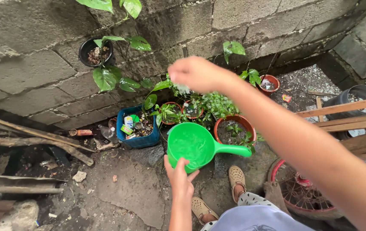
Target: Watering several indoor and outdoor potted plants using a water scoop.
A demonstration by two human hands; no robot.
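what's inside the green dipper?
The green dipper, held at its rim by the left hand, shows only a wet green interior, possibly water. The hand covers the near rim.

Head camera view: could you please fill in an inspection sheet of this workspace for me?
Surface: bare ground, damp and dirty, with scattered stones.
Job's things: green dipper holding water, its handle pointing right; potted plants against the block wall.
Clutter: blue tub of small odds and ends, sticks, a black pot on the wall, a rusty wheel.
Grippers: left hand grips the dipper's rim; right hand is over the plants, fingers curled, water dripping.
Cables: nothing seen.
Surroundings: wooden planks at right; sandalled feet below.
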